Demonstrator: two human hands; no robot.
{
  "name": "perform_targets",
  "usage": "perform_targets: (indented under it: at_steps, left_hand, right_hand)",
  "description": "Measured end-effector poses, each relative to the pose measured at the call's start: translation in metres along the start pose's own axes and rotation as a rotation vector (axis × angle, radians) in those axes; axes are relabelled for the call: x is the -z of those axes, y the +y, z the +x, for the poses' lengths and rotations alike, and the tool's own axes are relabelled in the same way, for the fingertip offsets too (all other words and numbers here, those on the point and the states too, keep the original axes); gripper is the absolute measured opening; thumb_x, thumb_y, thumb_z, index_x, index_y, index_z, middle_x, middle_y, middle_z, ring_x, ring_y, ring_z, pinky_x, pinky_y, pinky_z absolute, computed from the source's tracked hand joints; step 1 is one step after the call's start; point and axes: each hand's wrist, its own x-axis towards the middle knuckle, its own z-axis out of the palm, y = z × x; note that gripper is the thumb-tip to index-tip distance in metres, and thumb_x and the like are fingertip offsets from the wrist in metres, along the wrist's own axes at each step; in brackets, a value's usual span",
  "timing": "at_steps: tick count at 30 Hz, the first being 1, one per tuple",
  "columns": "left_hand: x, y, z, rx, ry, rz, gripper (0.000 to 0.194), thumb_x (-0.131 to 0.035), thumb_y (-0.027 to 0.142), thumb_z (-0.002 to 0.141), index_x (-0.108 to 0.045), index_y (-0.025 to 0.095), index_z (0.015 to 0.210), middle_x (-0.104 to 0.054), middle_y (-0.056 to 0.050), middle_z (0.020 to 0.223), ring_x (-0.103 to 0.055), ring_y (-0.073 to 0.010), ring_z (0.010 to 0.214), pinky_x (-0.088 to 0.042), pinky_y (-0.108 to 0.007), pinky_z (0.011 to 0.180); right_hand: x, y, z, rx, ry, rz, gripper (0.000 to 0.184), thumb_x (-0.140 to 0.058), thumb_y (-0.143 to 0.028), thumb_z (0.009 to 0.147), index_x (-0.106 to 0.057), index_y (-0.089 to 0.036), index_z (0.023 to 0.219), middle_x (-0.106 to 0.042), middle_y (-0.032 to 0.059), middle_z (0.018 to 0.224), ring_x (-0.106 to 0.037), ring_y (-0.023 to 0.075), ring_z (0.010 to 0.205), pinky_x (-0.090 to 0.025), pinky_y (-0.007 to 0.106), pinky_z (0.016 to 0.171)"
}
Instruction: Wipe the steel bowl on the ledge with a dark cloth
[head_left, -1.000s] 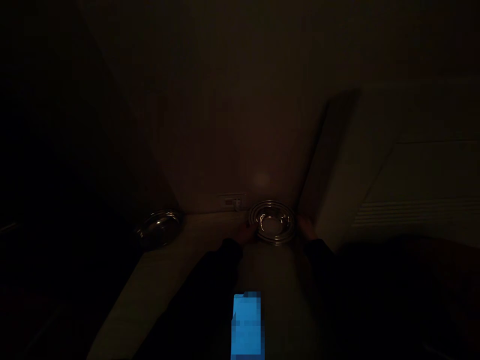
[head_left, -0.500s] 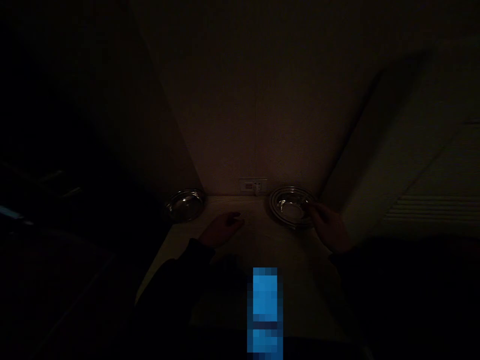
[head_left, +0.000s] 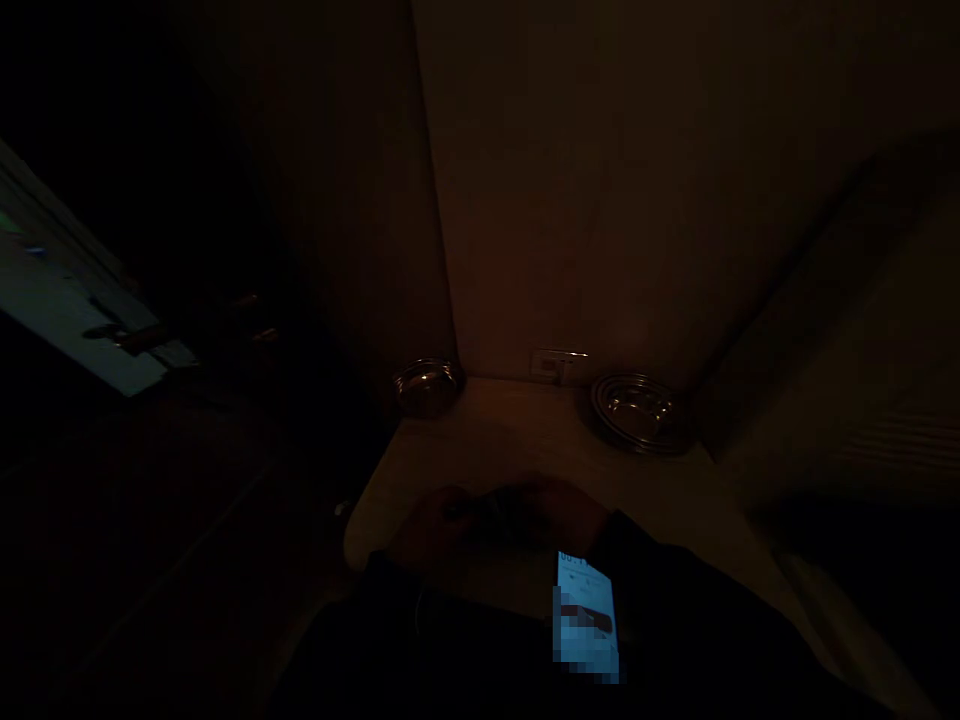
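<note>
The scene is very dark. My left hand and my right hand are close together over the near part of a pale tabletop. Their fingers curl around a dark object between them, whose kind is lost in the shadow. Just below my right hand glows a phone screen, partly pixelated. Shiny round metal bowls or plates stand at the back of the table: one group at the left and a nested stack at the right. Neither hand touches them.
A wall socket with something plugged in sits behind the table, between the metal dishes. To the left, a door handle shows beside a lit opening. A slanted pale panel closes off the right side.
My right hand has left the right metal stack and come to the middle. My left hand has drawn nearer, and a dark object is now between them. The view has turned left.
</note>
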Motion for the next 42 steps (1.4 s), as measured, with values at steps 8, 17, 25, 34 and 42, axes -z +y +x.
perform_targets:
  at_steps: [8,17,25,34,42]
  left_hand:
    - [0.024,-0.007,-0.021,-0.230,0.085,-0.170,0.014,-0.059,0.020,0.069,-0.064,0.017,0.080,-0.062,-0.009,0.108,-0.056,-0.0207,0.103,-0.040,-0.034,0.092]
    - [0.022,-0.022,-0.023,-0.100,0.051,-0.185,0.028,-0.055,0.026,0.070,-0.057,0.015,0.096,-0.058,-0.012,0.112,-0.053,-0.0218,0.106,-0.039,-0.036,0.095]
    - [0.011,-0.029,-0.008,0.171,0.144,-0.146,0.075,-0.064,0.026,0.061,-0.038,0.005,0.128,-0.059,-0.018,0.111,-0.058,-0.0251,0.098,-0.045,-0.036,0.085]
    - [0.028,-0.010,-0.002,0.073,0.110,-0.242,0.033,-0.053,0.040,0.071,-0.062,0.013,0.087,-0.068,-0.008,0.090,-0.062,-0.0229,0.085,-0.047,-0.032,0.074]
    - [0.006,-0.002,-0.002,0.144,0.290,-0.572,0.034,-0.053,0.041,0.075,-0.064,0.015,0.095,-0.067,-0.009,0.101,-0.057,-0.0251,0.100,-0.045,-0.036,0.085]
  right_hand:
    - [0.006,0.003,0.022,-0.238,0.242,0.256,0.015,-0.042,-0.020,0.080,-0.056,-0.015,0.084,-0.063,0.0060,0.081,-0.058,0.0161,0.074,-0.045,0.029,0.068]
    - [-0.001,0.014,0.018,-0.236,0.230,0.374,0.022,-0.043,-0.024,0.079,-0.055,-0.015,0.094,-0.064,0.0074,0.090,-0.060,0.0187,0.083,-0.047,0.034,0.077]
    - [-0.018,-0.001,0.038,-0.193,0.116,0.407,0.048,-0.059,-0.014,0.066,-0.050,-0.017,0.114,-0.061,0.0082,0.108,-0.058,0.0220,0.099,-0.044,0.039,0.088]
    - [0.040,-0.019,0.039,-0.095,0.329,0.407,0.043,-0.055,-0.018,0.069,-0.047,-0.018,0.112,-0.062,0.0043,0.093,-0.059,0.0186,0.084,-0.047,0.035,0.077]
    - [0.002,-0.047,0.021,0.231,0.429,-0.057,0.023,-0.047,-0.017,0.079,-0.056,-0.018,0.101,-0.059,0.0119,0.101,-0.053,0.0228,0.093,-0.045,0.038,0.078]
